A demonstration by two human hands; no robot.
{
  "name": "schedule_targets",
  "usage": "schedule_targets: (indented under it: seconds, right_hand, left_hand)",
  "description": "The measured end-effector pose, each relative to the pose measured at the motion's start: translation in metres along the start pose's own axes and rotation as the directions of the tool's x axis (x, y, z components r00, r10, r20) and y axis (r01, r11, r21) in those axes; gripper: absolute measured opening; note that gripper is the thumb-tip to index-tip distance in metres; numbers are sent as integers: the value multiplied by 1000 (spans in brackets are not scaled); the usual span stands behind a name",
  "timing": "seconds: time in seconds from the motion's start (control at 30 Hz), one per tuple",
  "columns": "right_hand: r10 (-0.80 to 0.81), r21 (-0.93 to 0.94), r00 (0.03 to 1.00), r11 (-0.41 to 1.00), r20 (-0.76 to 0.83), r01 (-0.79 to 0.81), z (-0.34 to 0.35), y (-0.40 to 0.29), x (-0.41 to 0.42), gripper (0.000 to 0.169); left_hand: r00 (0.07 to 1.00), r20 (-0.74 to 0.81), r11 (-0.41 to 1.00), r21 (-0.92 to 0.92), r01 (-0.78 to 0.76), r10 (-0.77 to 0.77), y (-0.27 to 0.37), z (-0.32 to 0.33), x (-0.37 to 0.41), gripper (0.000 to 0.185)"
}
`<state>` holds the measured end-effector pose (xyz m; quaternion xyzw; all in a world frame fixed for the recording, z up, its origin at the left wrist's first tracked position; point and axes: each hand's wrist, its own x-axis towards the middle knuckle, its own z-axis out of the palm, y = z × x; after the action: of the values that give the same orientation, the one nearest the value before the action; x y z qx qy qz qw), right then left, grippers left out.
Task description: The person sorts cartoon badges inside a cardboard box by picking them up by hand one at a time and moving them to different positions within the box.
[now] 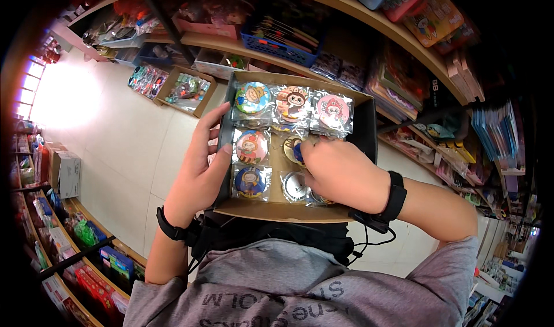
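Note:
A shallow cardboard box (281, 213) with dark outer sides holds several round badges in clear plastic sleeves. My left hand (201, 167) grips the box's left wall, fingers outside. Inside the box, my right hand (342, 171) has its fingertips at a yellow and blue badge (292, 149); the fingers partly hide it. A blue and green badge (252, 97), an orange one (292, 104) and a pink one (333, 112) lie along the far side. Down the left are a pink badge (251, 147) and a dark blue one (250, 182). A silvery badge back (295, 186) shows near my right hand.
Crowded wooden shelves (207, 37) curve across the far side and right. A small cardboard box (207, 97) of little items stands on the tiled floor (125, 123) beyond my left hand. More shelves (86, 257) stand at lower left, near a white carton (69, 175).

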<state>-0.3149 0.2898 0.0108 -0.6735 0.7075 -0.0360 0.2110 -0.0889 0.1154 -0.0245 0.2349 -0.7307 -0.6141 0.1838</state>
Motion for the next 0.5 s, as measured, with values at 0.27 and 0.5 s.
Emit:
schedule_targets:
  seconds: [0.27,0.5]
  right_hand:
    - [-330,-262,929,923,-167,281,-12,-41,21,10]
    - [-452,-256,889,869,-65,423,35,-29,52,14]
  left_hand:
    - [1000,-5,999,44,-22,22,-5,-1,-2,66]
    - [999,-4,999,-16,-37,37,-11,-2,-3,66]
